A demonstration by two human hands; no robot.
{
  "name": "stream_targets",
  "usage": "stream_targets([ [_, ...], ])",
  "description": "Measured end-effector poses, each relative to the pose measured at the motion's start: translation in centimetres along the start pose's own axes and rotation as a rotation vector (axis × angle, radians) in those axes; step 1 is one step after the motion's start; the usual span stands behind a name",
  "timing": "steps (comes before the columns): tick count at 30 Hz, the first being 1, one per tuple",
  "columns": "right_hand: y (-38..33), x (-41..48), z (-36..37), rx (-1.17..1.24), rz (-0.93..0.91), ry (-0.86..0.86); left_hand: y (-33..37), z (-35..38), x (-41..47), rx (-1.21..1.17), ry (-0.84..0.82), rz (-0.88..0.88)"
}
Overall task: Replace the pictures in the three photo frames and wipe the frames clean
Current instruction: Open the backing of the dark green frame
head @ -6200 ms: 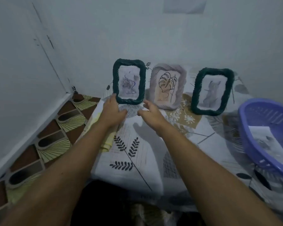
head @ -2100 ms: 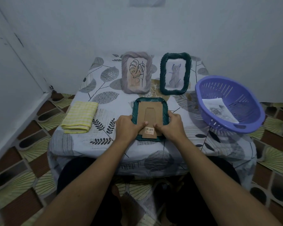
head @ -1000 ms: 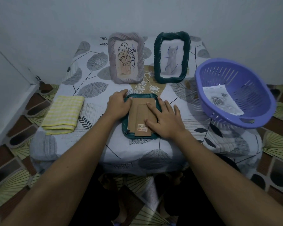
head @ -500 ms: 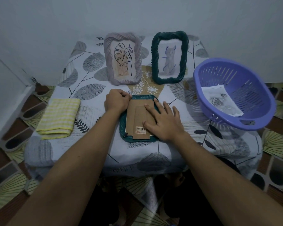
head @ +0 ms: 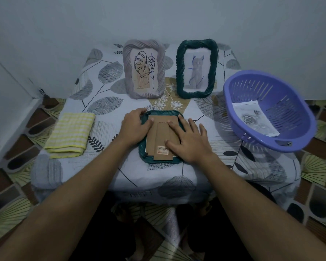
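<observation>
Seen from the head camera, the dark green rope-twist photo frame (head: 142, 156) lies face down on the leaf-print bench (head: 102, 172), directly beneath both hands. Its long axis points away from the person. The left hand (head: 135, 124) grips the far-left corner with curled fingers, while the right hand (head: 189, 140) holds nothing and presses straight, spread fingers flat on the brown cardboard backing (head: 159, 136).

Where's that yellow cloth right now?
In the head view, the yellow checked cloth lies folded on the table's left side, left of the face-down green frame.
</observation>
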State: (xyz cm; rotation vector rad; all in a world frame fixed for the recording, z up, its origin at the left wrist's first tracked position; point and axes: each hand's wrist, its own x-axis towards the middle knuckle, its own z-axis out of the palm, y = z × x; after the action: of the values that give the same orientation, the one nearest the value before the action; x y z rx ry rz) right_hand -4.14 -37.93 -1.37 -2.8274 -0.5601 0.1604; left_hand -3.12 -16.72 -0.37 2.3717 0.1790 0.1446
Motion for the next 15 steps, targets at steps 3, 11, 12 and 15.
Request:
stream_targets([
  [3,0.0,0.0,0.1,-0.006,0.003,-0.001,-0.8,-0.3,-1.4,0.177,-0.048,0.041],
  [11,-0.1,0.0,-0.1,-0.013,0.019,-0.013,-0.7,0.6,-4.0,0.366,-0.191,0.054],
  [12,-0.1,0.0,-0.1,-0.011,0.023,-0.017,-0.7,0.7,-4.0,0.373,-0.177,0.056],
  [15,-0.1,0.1,-0.3,0.014,0.035,-0.038,-0.6,0.8,-4.5,0.385,-0.126,0.065],
])
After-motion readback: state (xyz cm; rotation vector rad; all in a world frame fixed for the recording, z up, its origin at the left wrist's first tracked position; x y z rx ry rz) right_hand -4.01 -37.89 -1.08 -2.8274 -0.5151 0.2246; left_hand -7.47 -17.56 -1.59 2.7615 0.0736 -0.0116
